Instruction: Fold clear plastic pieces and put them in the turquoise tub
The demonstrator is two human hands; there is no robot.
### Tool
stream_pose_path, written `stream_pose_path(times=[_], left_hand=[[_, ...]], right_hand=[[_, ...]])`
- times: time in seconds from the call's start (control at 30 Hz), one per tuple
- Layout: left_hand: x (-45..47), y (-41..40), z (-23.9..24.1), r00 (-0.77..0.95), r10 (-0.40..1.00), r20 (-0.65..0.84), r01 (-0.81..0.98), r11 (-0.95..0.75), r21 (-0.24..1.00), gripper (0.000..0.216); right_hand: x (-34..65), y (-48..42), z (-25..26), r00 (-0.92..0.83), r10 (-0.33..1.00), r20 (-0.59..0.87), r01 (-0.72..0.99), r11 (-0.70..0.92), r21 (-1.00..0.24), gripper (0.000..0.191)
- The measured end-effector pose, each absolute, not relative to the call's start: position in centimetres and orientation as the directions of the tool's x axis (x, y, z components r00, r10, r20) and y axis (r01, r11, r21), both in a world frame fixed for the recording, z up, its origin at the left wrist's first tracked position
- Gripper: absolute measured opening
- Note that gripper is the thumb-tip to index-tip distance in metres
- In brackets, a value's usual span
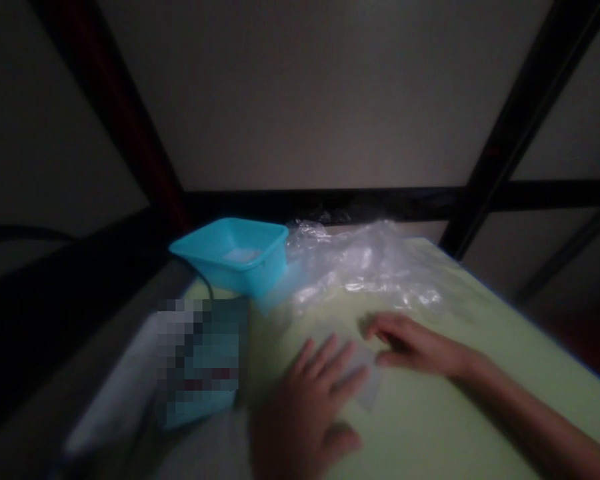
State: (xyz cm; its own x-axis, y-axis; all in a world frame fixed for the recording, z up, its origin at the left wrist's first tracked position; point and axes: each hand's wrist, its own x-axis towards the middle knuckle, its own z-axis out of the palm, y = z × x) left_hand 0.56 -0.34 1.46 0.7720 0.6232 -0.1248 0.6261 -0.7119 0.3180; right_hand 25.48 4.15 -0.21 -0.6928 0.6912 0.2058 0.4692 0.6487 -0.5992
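My left hand (305, 407) lies flat with its fingers spread on a small clear plastic bag (367, 383) on the pale green table top (480, 373). My right hand (410, 343) rests just beyond it with fingers curled, its fingertips touching the far edge of the same bag. Whether those fingers pinch the plastic is unclear in the dim, blurred picture.
A heap of crumpled clear plastic bags (365, 267) lies at the back of the table. A turquoise square tub (235, 257) stands at the back left. A blurred-out bluish item (200, 360) sits at the left, with a black frame (520, 113) behind.
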Motion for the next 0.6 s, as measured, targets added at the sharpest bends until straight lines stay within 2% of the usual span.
stream_pose_path(times=[0.23,0.47,0.6], left_hand=[[-0.5,0.0,1.2,0.661,0.738,-0.136,0.746,-0.63,0.214,0.069],[-1.1,0.3,-0.3,0.639,0.767,0.055,0.75,-0.638,0.177,0.062],[-0.9,0.4,-0.4,0.575,0.8,0.172,0.779,-0.6,0.184,0.05]], right_hand=[[25.6,4.4,-0.5,-0.695,0.686,0.216,0.47,0.661,-0.585,0.032],[25.5,4.3,0.5,-0.708,0.674,0.212,0.467,0.671,-0.576,0.03],[26.0,3.7,1.5,-0.754,0.594,0.28,0.396,0.751,-0.528,0.029]])
